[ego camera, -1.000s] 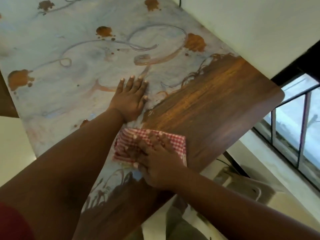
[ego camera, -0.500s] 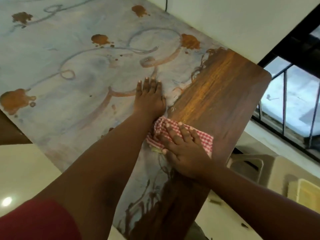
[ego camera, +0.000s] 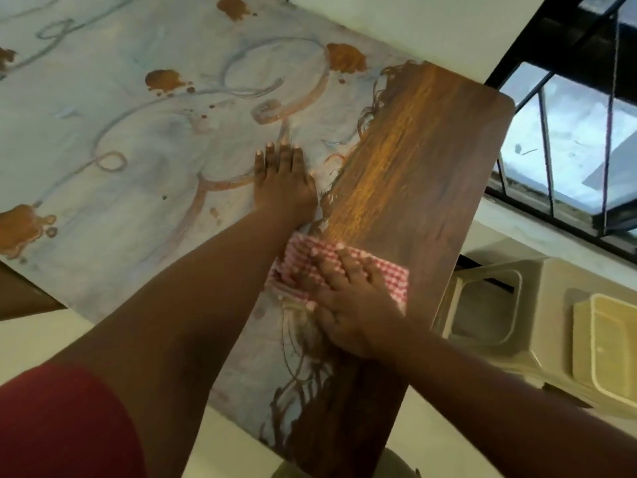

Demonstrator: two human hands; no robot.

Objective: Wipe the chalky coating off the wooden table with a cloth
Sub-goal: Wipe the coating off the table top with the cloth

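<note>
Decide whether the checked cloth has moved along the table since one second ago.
Yes. The checked cloth under the right hand slid from the chalky coating onto the cleaned wood strip.

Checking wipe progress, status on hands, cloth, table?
Right hand flat on checked cloth. Left hand flat on chalky coating. Table right strip bare. Nothing in the way.

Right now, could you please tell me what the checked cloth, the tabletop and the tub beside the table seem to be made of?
Checked cloth: woven fabric, probably cotton; red-and-white gingham, soft folds under the right hand.
Tabletop: wood or wood-look laminate; glossy brown grain where wiped, a matte chalky coating elsewhere.
Tub: likely plastic; smooth beige, rounded moulded rim.
</note>
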